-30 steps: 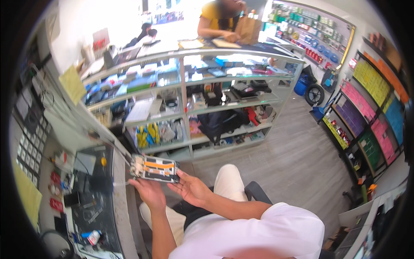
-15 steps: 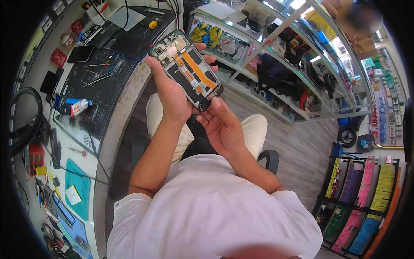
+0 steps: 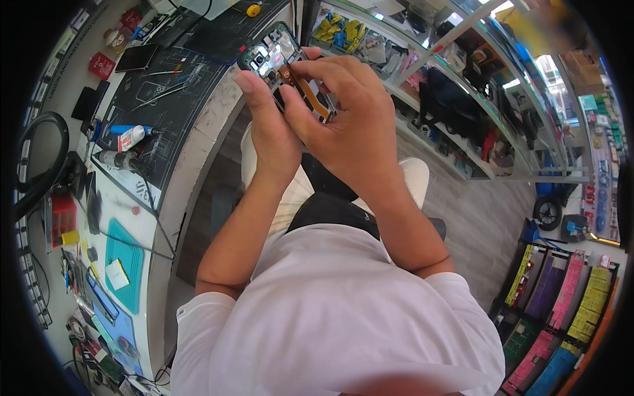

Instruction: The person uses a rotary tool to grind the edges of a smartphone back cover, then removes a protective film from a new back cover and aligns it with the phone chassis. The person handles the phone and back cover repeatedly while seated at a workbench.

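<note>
My left hand (image 3: 269,142) cradles an opened smartphone (image 3: 271,55) with its back cover off, the thumb along its left edge and fingertips showing at its right edge. Inside the phone, a camera module and shiny metal plates show at the upper end. An orange flex cable (image 3: 308,91) runs down its middle. Over the phone, my right hand (image 3: 360,122) is curled, its thumb and index fingertips on either side of the cable's upper end. That hand covers most of the phone's lower half.
On the left workbench, a dark mat (image 3: 173,112) bears tweezers (image 3: 158,96), a white bottle (image 3: 131,137) and a black device (image 3: 137,58). Closer lies a teal mat (image 3: 125,254). Glass shelving (image 3: 456,86) stands beyond the phone, and a rack of colourful boxes (image 3: 555,297) at right.
My right hand has moved up from the phone's lower end onto the flex cable's upper part. The phone stays in my left hand. The whole view has shifted slightly.
</note>
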Demonstrator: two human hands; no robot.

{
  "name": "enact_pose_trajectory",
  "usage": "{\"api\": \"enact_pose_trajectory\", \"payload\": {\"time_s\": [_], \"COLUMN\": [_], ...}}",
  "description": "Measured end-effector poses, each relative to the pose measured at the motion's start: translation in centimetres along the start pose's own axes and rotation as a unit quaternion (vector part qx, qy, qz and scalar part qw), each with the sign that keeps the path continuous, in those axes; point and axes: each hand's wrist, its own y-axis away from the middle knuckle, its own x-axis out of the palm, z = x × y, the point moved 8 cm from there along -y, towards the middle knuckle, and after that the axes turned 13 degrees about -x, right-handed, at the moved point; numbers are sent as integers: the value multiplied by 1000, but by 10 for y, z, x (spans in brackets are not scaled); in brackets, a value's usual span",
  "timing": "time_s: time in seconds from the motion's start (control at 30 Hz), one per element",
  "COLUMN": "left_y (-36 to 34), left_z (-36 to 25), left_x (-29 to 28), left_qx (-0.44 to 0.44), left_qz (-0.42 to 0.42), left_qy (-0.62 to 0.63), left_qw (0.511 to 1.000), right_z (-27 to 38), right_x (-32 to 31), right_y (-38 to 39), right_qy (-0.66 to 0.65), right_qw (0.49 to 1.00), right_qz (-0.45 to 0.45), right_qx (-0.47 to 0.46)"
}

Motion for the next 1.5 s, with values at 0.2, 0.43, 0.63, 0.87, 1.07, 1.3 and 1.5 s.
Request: {"api": "enact_pose_trajectory", "payload": {"time_s": [0.2, 0.43, 0.63, 0.87, 1.07, 1.3, 1.5], "left_y": [11, 31, 46, 67, 80, 85, 83], "left_z": [-11, -29, -47, -69, -77, -82, -82], "left_x": [-14, -29, -49, -67, -72, -66, -59], "left_qx": [38, 63, 82, 124, 146, 160, 158], "left_qz": [-29, -50, -98, -141, -172, -162, -154], "left_qy": [-40, -72, -60, -101, -110, -158, -166], "left_qw": [998, 994, 990, 977, 968, 961, 961], "right_z": [9, 25, 42, 59, 74, 76, 73], "right_x": [10, 26, 42, 62, 66, 63, 54], "right_y": [2, -2, -3, -1, -2, -5, -5], "right_qy": [-34, -82, -151, -256, -278, -273, -264], "right_qw": [999, 996, 988, 965, 959, 960, 963], "right_qz": [5, 17, 33, 43, 55, 39, 29], "right_qx": [42, 24, 17, 34, -19, -42, -38]}}
